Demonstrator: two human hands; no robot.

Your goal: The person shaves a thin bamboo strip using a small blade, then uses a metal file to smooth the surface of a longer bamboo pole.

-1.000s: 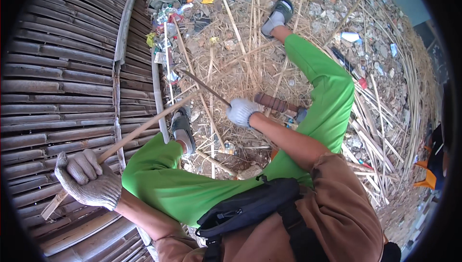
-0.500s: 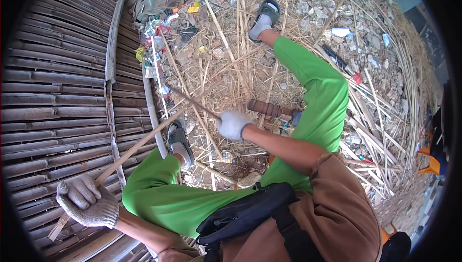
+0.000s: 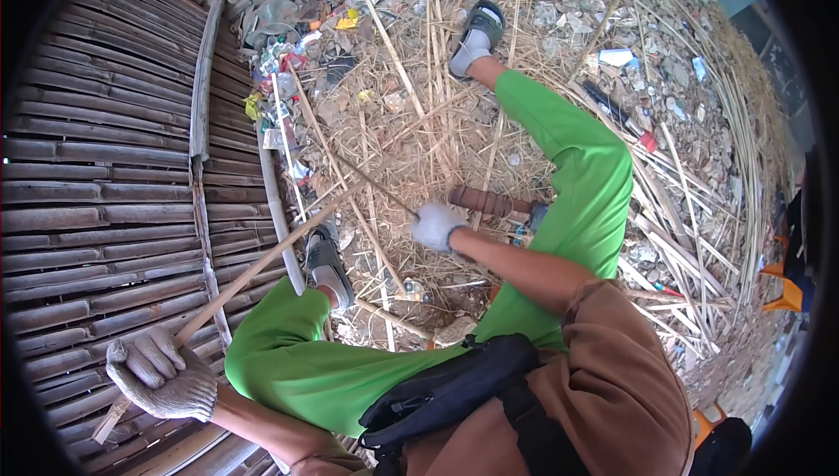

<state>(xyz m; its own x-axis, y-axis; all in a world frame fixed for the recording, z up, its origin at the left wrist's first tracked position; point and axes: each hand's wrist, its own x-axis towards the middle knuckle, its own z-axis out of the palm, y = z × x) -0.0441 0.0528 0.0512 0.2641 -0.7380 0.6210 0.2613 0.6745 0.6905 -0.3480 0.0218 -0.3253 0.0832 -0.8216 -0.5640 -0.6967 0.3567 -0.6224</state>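
The left hand (image 3: 162, 375), in a grey knitted glove, sat at about eight o'clock in the view, clenched around the near end of a long bamboo strip (image 3: 262, 266). The strip ran from that fist up toward one o'clock, crossing the edge of the woven bamboo panel (image 3: 96, 205) and passing over the dark shoe (image 3: 325, 262) of the left foot.

The right hand (image 3: 435, 226), in a whitish glove, was near the centre of the view, closed on the handle of a thin dark blade (image 3: 376, 186) that pointed toward ten o'clock. The blade's tip lay at or near the far part of the strip; actual contact could not be made out. Just beside this hand, toward three o'clock, a reddish-brown ribbed cylinder (image 3: 491, 203) lay on the ground.

The person wore bright green trousers (image 3: 568, 152), a brown top and a black bag (image 3: 454, 393) at six o'clock. The right leg stretched toward twelve o'clock, ending in a grey sock and dark sandal (image 3: 476, 34).

Around eleven o'clock, small crumpled wrappers lay among the litter: a yellow packet (image 3: 348, 20), a yellow-green scrap (image 3: 253, 107) and whitish plastic pieces. Toward two o'clock lay a pale blue-white flat packet (image 3: 616, 57) and a small red scrap (image 3: 648, 141). Dry bamboo slivers (image 3: 699, 187) covered the ground.
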